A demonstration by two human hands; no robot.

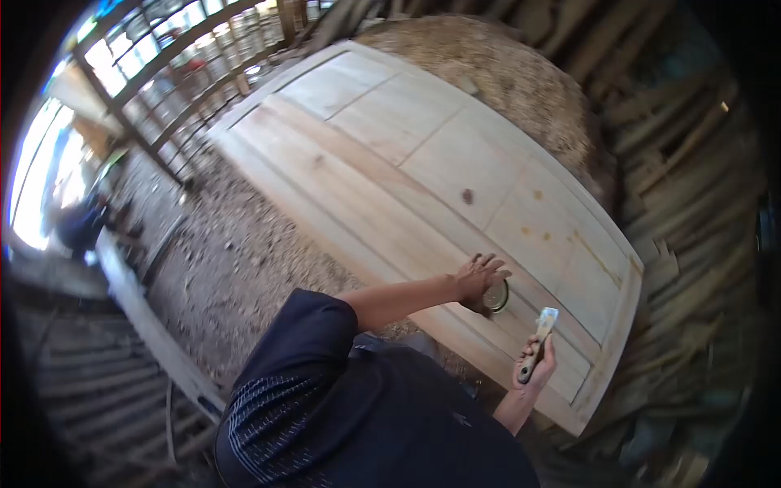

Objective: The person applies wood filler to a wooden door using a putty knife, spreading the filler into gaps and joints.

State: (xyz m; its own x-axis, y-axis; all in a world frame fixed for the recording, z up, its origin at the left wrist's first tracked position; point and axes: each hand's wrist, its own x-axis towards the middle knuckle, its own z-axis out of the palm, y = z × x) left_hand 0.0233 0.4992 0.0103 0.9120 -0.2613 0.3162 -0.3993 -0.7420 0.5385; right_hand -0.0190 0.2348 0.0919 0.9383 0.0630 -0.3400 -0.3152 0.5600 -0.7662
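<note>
A large pale wooden panelled door [374, 175] lies flat in front of me, with long grooves and several raised panels. My left hand [478, 281] is over its near part, fingers curved around a small round tin [496, 297] whose circular end faces up. To the right of it, my right hand [538, 362] grips a putty knife [533, 358] by its dark handle. The blade points up and away, with pale material on it. Dark and yellowish-brown spots mark the door's far panels beyond both hands.
A heap of shavings or sawdust [504, 69] rises behind the door. Stacked wood strips [683, 179] line the right side. A slatted wooden fence [179, 69] stands at the upper left, and a long board [142, 301] lies at the left above littered ground [220, 236].
</note>
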